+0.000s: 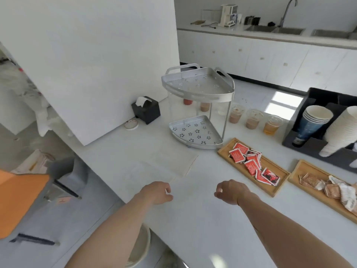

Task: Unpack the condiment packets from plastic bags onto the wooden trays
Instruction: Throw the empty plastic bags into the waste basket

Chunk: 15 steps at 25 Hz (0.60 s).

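Two flat clear plastic bags (164, 165) lie empty on the white counter, just beyond my hands. A wooden tray (224, 149) to the right holds several red condiment packets (249, 163). A second wooden tray (301, 168) further right holds several brown and white packets (332, 188). My left hand (157, 192) hovers over the counter near the bags' front edge, fingers curled loosely, holding nothing. My right hand (229, 191) hovers beside it, also loosely curled with nothing in it.
A two-tier metal corner rack (199, 105) stands behind the bags. Lidded drink cups (253, 119) sit to its right. A black organiser (313, 146) with paper cup stacks is at far right. A black tissue box (146, 110) stands by the wall. The counter edge drops off at left.
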Tool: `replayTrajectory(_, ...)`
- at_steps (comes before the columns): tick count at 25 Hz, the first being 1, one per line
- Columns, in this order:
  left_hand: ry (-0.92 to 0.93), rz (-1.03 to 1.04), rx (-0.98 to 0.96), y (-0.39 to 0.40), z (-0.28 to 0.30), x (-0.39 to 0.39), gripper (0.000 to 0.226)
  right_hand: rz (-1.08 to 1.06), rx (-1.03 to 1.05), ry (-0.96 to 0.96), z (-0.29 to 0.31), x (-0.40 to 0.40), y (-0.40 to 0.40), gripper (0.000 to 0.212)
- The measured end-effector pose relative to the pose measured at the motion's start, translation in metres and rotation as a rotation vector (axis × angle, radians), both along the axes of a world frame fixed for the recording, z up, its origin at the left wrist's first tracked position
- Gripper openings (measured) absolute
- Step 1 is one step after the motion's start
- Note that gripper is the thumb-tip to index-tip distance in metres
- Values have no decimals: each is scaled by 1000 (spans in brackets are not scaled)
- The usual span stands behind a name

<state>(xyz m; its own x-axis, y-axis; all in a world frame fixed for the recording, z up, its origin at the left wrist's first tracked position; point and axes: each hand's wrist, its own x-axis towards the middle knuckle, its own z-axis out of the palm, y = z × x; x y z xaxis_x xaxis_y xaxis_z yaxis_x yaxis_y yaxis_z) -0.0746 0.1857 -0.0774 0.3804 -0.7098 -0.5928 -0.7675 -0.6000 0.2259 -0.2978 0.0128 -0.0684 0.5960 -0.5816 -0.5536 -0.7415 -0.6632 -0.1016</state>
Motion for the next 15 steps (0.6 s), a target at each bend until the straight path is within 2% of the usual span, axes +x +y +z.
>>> replayTrajectory(7,-29,67,99,50,0,52,47,124,16,-6,-13,59,27,32)
replayTrajectory(15,-53,-23,60,27,-8,119,43,114,-2,21,-28,119,6,31)
